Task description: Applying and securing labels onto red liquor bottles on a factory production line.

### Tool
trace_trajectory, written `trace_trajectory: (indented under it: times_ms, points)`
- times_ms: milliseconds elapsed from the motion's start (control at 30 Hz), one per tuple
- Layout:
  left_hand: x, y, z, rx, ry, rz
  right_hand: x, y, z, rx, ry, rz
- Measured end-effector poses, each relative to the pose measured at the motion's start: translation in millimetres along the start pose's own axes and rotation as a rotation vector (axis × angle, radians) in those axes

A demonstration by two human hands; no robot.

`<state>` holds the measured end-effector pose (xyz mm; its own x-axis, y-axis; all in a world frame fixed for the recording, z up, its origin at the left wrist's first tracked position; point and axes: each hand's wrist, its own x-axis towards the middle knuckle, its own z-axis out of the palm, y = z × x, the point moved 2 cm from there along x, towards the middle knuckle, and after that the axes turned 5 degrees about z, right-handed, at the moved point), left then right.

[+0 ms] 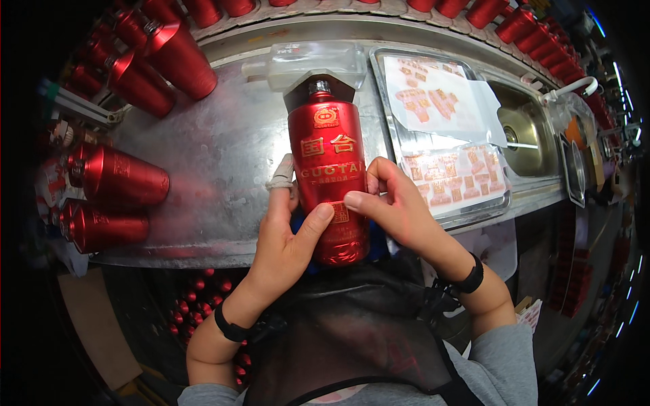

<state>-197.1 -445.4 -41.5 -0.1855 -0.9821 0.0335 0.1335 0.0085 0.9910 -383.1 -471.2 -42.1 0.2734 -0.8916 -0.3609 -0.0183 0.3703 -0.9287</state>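
A shiny red glass bottle [328, 149] with gold lettering lies tilted back before me, its neck on a dark angular rest [295, 97]. My left hand [288, 233] holds its left side, thumb on the front and fingers along the edge. A pale cover wraps one of that hand's fingertips. My right hand [401, 206] is closed at the lower right side, with the thumb pressing on the front beside a small square gold decal [340, 212]. The right fingers curl at the bottle's edge, partly hidden.
Right of the bottle, a metal tray [383, 101] holds decal sheets [453, 179], with a sink [531, 145] beyond. A clear bottle [321, 62] lies behind the rest. Red bottles [122, 172] lie on the left of the metal bench [223, 155]; more line a conveyor [298, 30] at the back.
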Motion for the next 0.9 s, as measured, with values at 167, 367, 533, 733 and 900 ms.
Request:
trace_trajectory:
  times_ms: [167,367,533,733,900]
  points:
    - [3,0,5,-0.007,0.024,-0.005,4,10,-5,-0.208,0.07,-0.122]
    - [-1,-4,-2,-0.035,0.016,-0.04,1,2,-4,-0.103,-0.005,-0.073]
    - [-14,-7,-9,0.124,-0.068,0.042,-18,3,-13,-0.175,-0.111,0.135]
    - [-13,-6,-13,-0.016,-0.115,-0.046,-13,7,-15,-0.185,-0.126,0.045]
    - [-15,-8,-14,0.033,-0.132,0.01,-13,4,-11,-0.188,-0.108,0.062]
